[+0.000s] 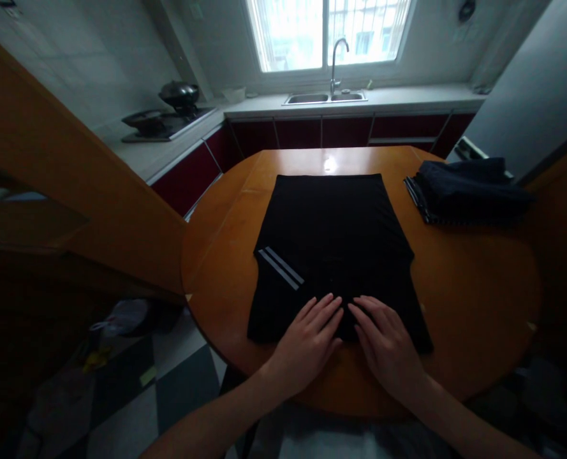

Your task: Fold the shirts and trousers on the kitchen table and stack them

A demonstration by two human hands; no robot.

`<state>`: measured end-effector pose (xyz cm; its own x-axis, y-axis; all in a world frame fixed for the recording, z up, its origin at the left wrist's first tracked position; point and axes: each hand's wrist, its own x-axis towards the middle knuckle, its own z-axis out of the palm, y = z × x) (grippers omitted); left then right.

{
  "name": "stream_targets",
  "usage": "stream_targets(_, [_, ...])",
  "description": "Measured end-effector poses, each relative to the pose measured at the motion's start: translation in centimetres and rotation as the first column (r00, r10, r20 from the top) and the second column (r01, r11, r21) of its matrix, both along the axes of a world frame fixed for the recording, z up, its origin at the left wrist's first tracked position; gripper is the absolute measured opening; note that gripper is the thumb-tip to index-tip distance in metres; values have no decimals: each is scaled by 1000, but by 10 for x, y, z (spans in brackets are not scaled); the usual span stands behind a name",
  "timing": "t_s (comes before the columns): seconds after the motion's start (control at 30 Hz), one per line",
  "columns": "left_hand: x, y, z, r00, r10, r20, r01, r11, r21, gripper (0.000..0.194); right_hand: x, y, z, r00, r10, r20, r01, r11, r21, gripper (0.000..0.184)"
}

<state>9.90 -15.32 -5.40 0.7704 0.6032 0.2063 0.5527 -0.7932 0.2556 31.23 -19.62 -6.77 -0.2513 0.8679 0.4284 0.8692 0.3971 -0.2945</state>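
Observation:
A black garment, which looks like a T-shirt [331, 223], lies spread flat on a wooden table [216, 255]. Two pale grey stripes run at a slant on its left side. My left hand [312, 335] rests palm down on the edge nearest me, fingers stretched forward over the cloth. Beside it, my right hand [383, 341] lies on the same edge with its fingers extended, a small gap between the two hands. Neither hand grips the fabric. The cloth under my palms is hidden.
A stack of folded dark clothes [465, 191] sits at the table's right. Behind stand a counter with a double sink [307, 99] and tap, and a stove [168, 124] with two pans. A wooden partition [134, 185] borders the left; a plastic bag [125, 317] lies on the checkered floor.

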Motion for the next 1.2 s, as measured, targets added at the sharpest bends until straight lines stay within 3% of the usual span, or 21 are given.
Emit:
stream_targets(0.1, [9,0,-5,996,13,-84,-14,1000,-11,63,-11,-2,-5,989,124,85,-120,991,-50,54])
stream_targets(0.23, [6,0,-9,992,-14,-128,14,1000,-2,72,-16,-4,-18,981,125,146,-110,988,-108,76])
stream_targets(0.33, [5,0,-9,991,-7,-131,8,1000,3,72,-15,-4,-23,982,121,144,-103,987,-127,83])
stream_targets(0.9, [4,4,-21,994,38,-102,-30,996,79,68,-6,2,-9,974,128,189,-91,977,-191,79])
stream_targets(1.2, [-26,-2,-24,980,157,-124,-146,985,88,73,10,-2,-13,976,92,196,-63,987,-150,80])
